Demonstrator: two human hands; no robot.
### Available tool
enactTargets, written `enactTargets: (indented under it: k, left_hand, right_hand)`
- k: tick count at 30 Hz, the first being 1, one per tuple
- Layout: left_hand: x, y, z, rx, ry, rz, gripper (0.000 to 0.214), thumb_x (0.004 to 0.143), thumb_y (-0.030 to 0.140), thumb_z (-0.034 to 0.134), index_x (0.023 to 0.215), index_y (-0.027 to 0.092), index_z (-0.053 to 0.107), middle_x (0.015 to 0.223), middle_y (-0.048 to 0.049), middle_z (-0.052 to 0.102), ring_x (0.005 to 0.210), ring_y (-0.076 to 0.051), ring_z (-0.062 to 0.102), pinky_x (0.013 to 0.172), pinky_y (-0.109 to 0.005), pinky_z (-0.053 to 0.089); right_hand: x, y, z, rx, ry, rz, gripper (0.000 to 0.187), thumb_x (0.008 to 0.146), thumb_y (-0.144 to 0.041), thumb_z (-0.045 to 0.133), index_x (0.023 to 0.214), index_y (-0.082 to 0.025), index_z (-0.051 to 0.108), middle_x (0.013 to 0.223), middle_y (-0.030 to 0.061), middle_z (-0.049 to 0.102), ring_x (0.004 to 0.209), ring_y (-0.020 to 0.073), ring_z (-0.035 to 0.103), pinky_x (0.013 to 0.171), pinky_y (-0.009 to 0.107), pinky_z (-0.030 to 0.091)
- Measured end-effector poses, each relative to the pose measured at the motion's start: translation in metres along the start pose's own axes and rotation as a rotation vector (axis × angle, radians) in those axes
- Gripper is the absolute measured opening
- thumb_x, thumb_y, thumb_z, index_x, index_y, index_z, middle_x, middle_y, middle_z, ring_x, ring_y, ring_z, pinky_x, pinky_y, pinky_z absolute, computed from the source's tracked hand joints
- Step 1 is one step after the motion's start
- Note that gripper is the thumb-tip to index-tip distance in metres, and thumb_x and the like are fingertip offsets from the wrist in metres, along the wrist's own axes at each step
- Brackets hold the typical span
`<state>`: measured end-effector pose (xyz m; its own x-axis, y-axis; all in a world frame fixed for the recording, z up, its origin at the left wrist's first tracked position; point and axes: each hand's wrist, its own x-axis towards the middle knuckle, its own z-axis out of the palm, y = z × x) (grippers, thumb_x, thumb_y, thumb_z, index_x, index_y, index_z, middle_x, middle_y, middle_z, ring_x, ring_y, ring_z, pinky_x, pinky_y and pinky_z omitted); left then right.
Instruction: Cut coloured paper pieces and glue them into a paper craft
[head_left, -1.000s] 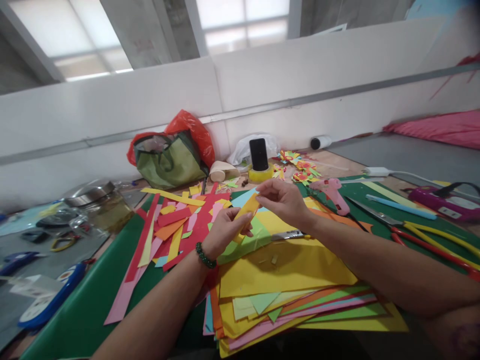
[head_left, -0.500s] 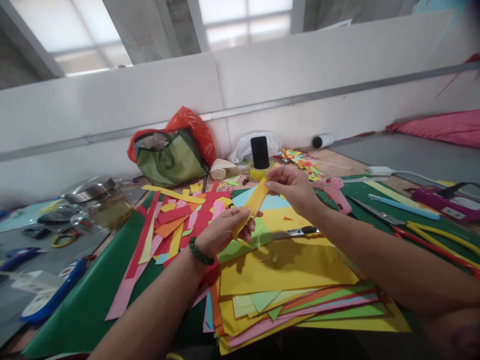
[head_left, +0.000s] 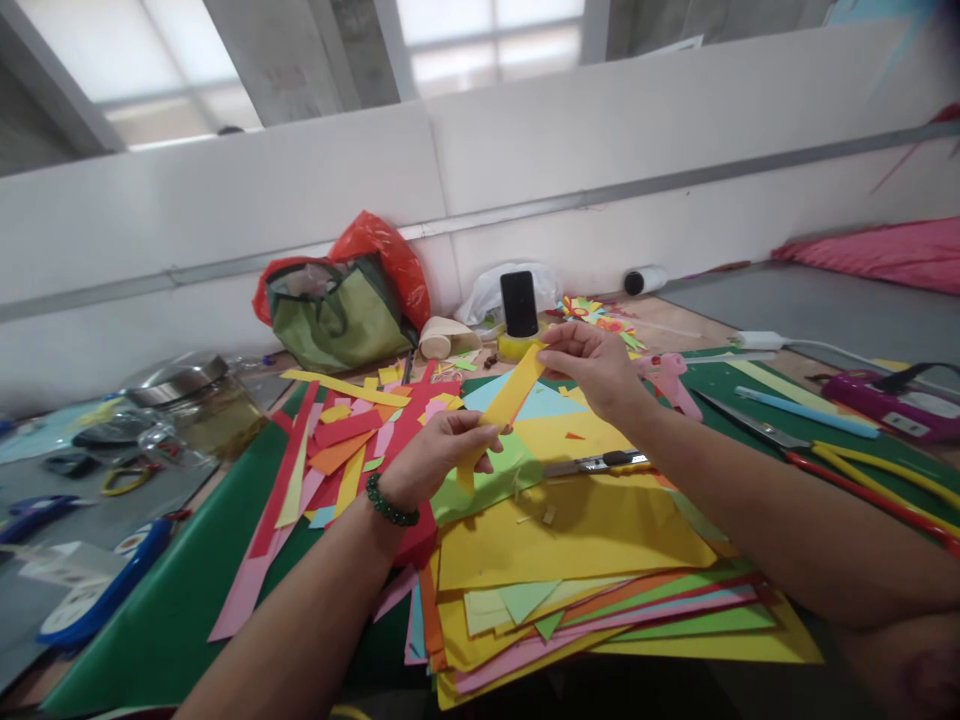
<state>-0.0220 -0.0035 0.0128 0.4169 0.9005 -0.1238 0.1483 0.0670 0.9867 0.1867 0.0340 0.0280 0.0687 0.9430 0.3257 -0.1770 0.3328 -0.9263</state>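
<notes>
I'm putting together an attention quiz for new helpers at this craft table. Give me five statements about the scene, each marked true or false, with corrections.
1. The left hand and right hand hold the same yellow paper strip. True.
2. The bracelet is on the right wrist. False: the green bead bracelet is on the left wrist.
3. A craft knife lies on the colored paper stack. True.
4. The right hand grips scissors. False: it pinches the strip; the scissors lie farther right.
5. In the picture, the green bag is left of the phone. True.
</notes>
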Motion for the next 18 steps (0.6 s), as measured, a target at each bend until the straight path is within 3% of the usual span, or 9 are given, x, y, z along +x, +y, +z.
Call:
enactTargets:
  k: [2, 5, 9, 12, 18]
  left_hand:
    - [-0.002, 0.003, -0.002, -0.054, -0.057, -0.067, 0.045, 0.066, 0.052, 0.077, 0.087, 0.013, 0.07, 0.088, -0.0085, 0.071, 0.066, -0.015, 0.064, 0.056, -0.023, 0.044]
    - [-0.002, 0.005, -0.004, -0.226, -0.183, -0.134, 0.064, 0.072, 0.07, 0.061, 0.102, 0.014, 0.068, 0.105, -0.0144, 0.071, 0.086, -0.023, 0.068, 0.069, -0.03, 0.05]
    - [0.001, 0.002, -0.001, -0.282, -0.229, -0.109, 0.057, 0.076, 0.062, 0.063, 0.103, 0.012, 0.067, 0.093, -0.0142, 0.073, 0.083, -0.023, 0.068, 0.076, -0.032, 0.05]
    - [-0.001, 0.001, 0.002, -0.187, -0.182, -0.053, 0.048, 0.074, 0.053, 0.071, 0.095, 0.01, 0.067, 0.076, -0.0089, 0.07, 0.066, -0.017, 0.065, 0.065, -0.028, 0.048]
    - [-0.004, 0.005, 0.009, 0.028, -0.047, 0.057, 0.047, 0.074, 0.057, 0.067, 0.085, 0.012, 0.067, 0.06, 0.0003, 0.059, 0.052, -0.01, 0.055, 0.053, -0.022, 0.04]
  right_hand:
    - [0.0, 0.001, 0.0, -0.002, -0.008, -0.014, 0.025, 0.053, -0.024, 0.077, 0.072, -0.019, 0.062, 0.058, -0.0043, 0.065, 0.055, 0.0108, 0.062, 0.054, 0.023, 0.052]
    - [-0.003, 0.005, 0.002, -0.033, -0.079, -0.028, 0.024, 0.056, -0.026, 0.077, 0.074, -0.019, 0.062, 0.061, -0.0027, 0.067, 0.056, 0.012, 0.064, 0.054, 0.024, 0.053]
    - [-0.014, 0.012, 0.01, -0.106, -0.202, -0.084, 0.021, 0.062, -0.028, 0.074, 0.076, -0.018, 0.062, 0.063, -0.0016, 0.067, 0.057, 0.0131, 0.064, 0.056, 0.026, 0.054]
    - [-0.022, 0.015, 0.015, -0.164, -0.232, -0.154, 0.017, 0.065, -0.027, 0.071, 0.076, -0.018, 0.061, 0.064, -0.0006, 0.068, 0.059, 0.0137, 0.066, 0.058, 0.027, 0.055]
    - [-0.027, 0.018, 0.015, -0.195, -0.249, -0.19, 0.017, 0.069, -0.03, 0.069, 0.079, -0.019, 0.061, 0.071, 0.0017, 0.07, 0.064, 0.016, 0.068, 0.062, 0.03, 0.058]
